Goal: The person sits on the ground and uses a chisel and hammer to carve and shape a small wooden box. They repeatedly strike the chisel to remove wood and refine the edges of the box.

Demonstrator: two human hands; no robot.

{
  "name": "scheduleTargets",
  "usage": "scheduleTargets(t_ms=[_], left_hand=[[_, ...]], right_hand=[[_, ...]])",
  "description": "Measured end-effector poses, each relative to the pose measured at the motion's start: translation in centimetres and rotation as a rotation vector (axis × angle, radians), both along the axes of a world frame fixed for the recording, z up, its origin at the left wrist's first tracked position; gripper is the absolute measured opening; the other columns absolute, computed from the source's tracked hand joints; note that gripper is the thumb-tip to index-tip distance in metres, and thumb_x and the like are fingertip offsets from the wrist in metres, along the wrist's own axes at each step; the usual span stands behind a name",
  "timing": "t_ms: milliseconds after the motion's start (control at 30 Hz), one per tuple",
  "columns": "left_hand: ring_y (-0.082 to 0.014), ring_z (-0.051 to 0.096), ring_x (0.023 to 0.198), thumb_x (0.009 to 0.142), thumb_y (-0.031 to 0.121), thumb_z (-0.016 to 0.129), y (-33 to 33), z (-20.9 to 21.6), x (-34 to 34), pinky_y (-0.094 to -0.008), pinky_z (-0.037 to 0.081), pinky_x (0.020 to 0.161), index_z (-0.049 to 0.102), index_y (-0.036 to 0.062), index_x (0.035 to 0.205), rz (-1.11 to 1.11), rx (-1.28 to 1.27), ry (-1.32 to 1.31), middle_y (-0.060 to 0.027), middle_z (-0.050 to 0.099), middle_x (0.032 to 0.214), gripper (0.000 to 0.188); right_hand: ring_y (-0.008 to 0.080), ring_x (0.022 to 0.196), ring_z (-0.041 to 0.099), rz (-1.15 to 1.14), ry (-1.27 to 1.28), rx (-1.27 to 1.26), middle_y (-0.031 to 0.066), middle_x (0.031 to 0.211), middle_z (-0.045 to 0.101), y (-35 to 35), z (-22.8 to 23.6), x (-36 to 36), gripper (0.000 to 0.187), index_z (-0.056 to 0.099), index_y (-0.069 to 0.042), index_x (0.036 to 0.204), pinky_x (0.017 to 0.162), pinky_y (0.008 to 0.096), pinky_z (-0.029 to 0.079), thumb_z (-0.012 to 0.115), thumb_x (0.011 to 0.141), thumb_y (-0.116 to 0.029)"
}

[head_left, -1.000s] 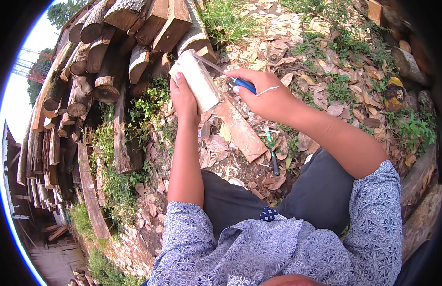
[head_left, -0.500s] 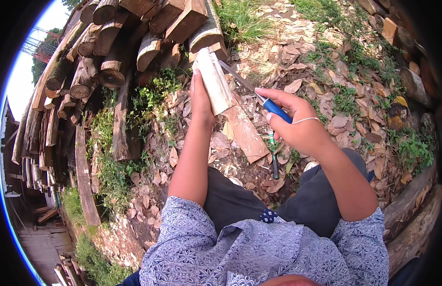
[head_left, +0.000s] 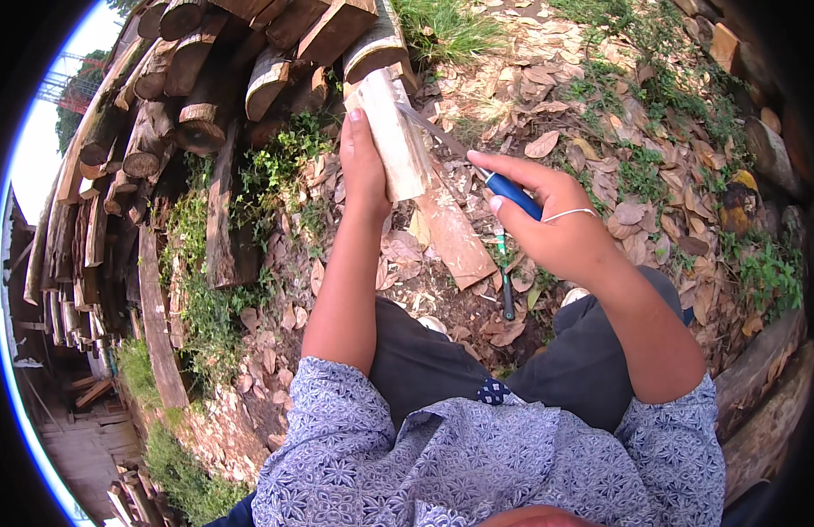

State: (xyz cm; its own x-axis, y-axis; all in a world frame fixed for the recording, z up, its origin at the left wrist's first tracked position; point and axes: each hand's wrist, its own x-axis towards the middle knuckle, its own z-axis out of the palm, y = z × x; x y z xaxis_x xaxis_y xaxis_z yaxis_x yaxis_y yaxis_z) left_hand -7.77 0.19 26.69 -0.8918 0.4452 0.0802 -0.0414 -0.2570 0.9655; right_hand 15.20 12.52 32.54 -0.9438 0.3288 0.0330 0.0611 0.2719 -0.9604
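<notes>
My left hand (head_left: 364,167) is closed around the left side of a pale, split piece of wood (head_left: 391,140), tilted with its top end away from me. My right hand (head_left: 556,220) grips a blue-handled bladed tool (head_left: 515,195), thumb and forefinger toward the front of the handle. Its long, narrow grey metal blade points up and left to the wood's upper right edge. Whether the blade's tip touches or passes behind the wood I cannot tell. Under the wood's lower end, a flat brown board (head_left: 455,237) slants across the ground.
A green and black-handled tool (head_left: 507,290) lies on the ground between my legs. Stacked logs (head_left: 196,114) rise at the left and far side. Dry leaves (head_left: 626,220) and wood shavings cover the ground. More logs (head_left: 767,395) lie at the right.
The whole view has shifted slightly. The blade shows a little broader face beside the wood; both hands keep their hold and have moved only a little.
</notes>
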Motion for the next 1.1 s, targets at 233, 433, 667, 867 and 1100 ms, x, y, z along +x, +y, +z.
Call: scheduleTargets(t_ms=[233,433,667,867,1100], left_hand=[[-0.0180,0.068,0.092,0.111,0.043,0.038,0.4,-0.2,-0.9,-0.0348,0.059,0.081,0.051,0.0062,0.134,-0.009,-0.010,0.163,-0.0084,0.067,0.108,0.045],[-0.0144,0.067,0.101,0.112,0.033,0.042,-0.1,1.3,-0.2,-0.0301,0.055,0.088,0.049,0.0019,0.142,-0.136,-0.116,0.108,-0.0090,0.068,0.119,0.044],[-0.0152,0.063,0.097,0.110,0.044,0.042,2.3,0.5,4.8,-0.0317,0.053,0.086,0.049,0.0028,0.142,-0.135,-0.102,-0.050,-0.0070,0.065,0.112,0.053],[-0.0169,0.052,0.060,0.108,0.033,0.045,-1.7,-2.5,3.1,-0.0288,0.048,0.051,0.045,-0.0023,0.143,-0.827,0.626,-0.561,-0.0039,0.047,0.076,0.050],[-0.0194,0.056,0.059,0.106,0.039,0.044,-0.4,-1.2,7.8,-0.0304,0.049,0.050,0.037,-0.0064,0.148,-1.014,0.689,-0.643,-0.0233,0.056,0.106,0.062]], right_hand=[[0.0141,0.077,0.064,-0.101,0.155,0.011,0.0126,0.099,0.074,-0.2,-2.1,-0.6,0.040,0.068,-0.014,0.133,0.073,0.0303,0.052,0.062,0.093,-0.010],[0.0170,0.084,0.068,-0.282,0.301,0.083,0.0107,0.097,0.072,0.2,-3.2,-2.7,0.040,0.064,-0.010,0.136,0.078,0.0321,0.053,0.063,0.097,-0.015],[0.0114,0.072,0.060,-0.680,0.328,-0.050,0.0022,0.088,0.065,8.7,-1.4,-2.0,0.047,0.053,-0.010,0.142,0.069,0.0319,0.051,0.063,0.098,-0.023],[0.0163,0.079,0.064,-0.405,0.023,0.211,0.0074,0.095,0.066,6.6,-3.4,-2.1,0.058,0.053,-0.018,0.146,0.074,0.0337,0.052,0.070,0.092,-0.032],[0.0132,0.081,0.061,-0.162,-0.143,-0.082,0.0099,0.105,0.064,4.7,-3.7,-3.0,0.076,0.042,-0.018,0.157,0.065,0.0278,0.050,0.068,0.094,-0.052]])
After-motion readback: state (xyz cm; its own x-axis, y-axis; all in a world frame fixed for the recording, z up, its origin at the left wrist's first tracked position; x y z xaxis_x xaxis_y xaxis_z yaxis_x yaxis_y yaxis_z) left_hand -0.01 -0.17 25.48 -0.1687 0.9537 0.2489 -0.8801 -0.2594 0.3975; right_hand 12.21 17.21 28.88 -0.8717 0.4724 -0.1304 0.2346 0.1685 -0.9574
